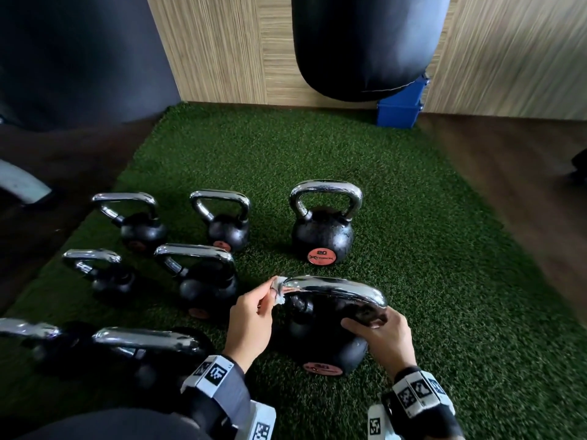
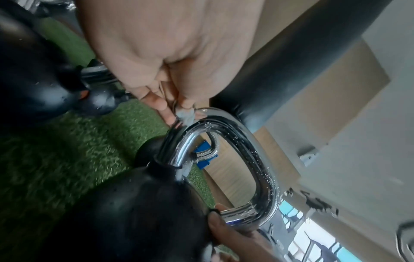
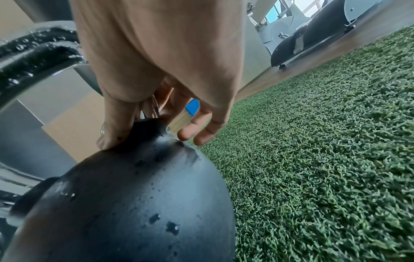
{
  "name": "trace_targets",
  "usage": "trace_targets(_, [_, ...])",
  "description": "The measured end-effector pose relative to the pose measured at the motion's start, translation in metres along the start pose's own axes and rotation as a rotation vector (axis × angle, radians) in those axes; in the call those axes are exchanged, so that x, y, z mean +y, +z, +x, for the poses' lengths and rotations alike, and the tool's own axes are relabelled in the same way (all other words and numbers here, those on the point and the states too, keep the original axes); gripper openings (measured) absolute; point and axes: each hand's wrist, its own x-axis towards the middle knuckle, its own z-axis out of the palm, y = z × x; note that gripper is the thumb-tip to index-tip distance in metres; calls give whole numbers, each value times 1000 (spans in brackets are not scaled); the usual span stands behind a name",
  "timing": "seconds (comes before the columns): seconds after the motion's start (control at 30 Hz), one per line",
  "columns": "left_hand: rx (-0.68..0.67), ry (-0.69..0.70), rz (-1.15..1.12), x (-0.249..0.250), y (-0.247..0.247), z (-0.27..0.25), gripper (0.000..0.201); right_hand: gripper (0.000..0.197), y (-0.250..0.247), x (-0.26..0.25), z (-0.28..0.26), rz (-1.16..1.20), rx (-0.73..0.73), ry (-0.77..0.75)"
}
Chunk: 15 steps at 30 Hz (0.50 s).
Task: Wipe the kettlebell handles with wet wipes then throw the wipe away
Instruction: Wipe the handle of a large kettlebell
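Observation:
A big black kettlebell (image 1: 320, 338) with a wet chrome handle (image 1: 336, 292) stands on green turf close in front of me. My left hand (image 1: 254, 315) pinches a small crumpled white wet wipe (image 1: 279, 289) against the handle's left corner. In the left wrist view the wipe (image 2: 184, 115) sits between my fingertips at the top bend of the handle (image 2: 257, 159), which is beaded with droplets. My right hand (image 1: 378, 336) grips the handle's right leg where it meets the ball; in the right wrist view its fingers (image 3: 190, 127) curl round that joint above the ball (image 3: 125, 203).
Several smaller chrome-handled kettlebells (image 1: 203, 274) stand in rows to the left, and a 20 kg one (image 1: 322, 227) behind. A black punching bag (image 1: 365, 42) hangs ahead, with a blue bin (image 1: 398, 112) by the wooden wall. Bare turf (image 1: 444, 249) lies to the right.

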Motion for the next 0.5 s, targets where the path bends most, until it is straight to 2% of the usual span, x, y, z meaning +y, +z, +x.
trace_targets(0.1, [12, -77, -106, -12, 13, -6, 29, 42, -1, -4, 0, 58, -21, 4])
trace_targets(0.2, [-41, -172, -70, -22, 27, -7, 22, 45, -2, -7, 0, 80, -48, -2])
trace_targets(0.27, [-84, -165, 9, -25, 32, -8, 19, 45, -3, -9, -1, 65, -71, 13])
trace_targets(0.4, [-182, -164, -95, -24, 27, -14, 14, 51, -6, -5, 0, -41, -58, 8])
trace_targets(0.5, [-121, -65, 6, -24, 28, -15, 15, 66, -10, -2, -1, -140, -104, 45])
